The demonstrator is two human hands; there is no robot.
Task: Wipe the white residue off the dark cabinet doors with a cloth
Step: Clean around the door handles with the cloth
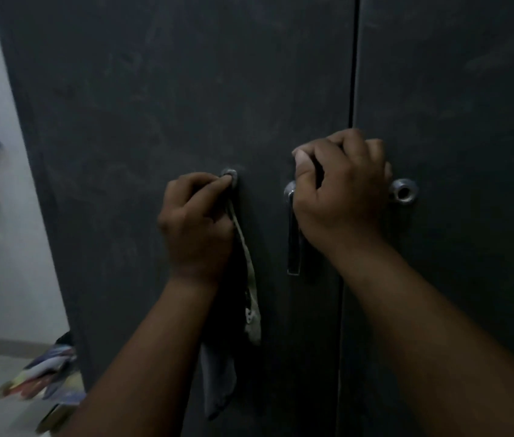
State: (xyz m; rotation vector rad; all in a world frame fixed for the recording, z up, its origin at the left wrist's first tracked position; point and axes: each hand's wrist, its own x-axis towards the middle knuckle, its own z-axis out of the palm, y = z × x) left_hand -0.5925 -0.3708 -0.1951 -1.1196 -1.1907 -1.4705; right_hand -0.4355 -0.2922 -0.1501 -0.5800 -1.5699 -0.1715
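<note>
Left hand (pixel 197 216) grip pinching cloth (pixel 249 298) at lock (pixel 229 175), right hand (pixel 340 190) gripping handle (pixel 293 241), dark smudged doors (pixel 154 89), white wall (pixel 3 247) left

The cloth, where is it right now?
In the head view the cloth hangs from the left hand, which grips it at the round lock on the left cabinet door, left of the long metal handle.

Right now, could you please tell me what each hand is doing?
Left hand: closed, pinching the cloth at the left door's lock.
Right hand: closed, fingers curled over the metal handle.
</note>
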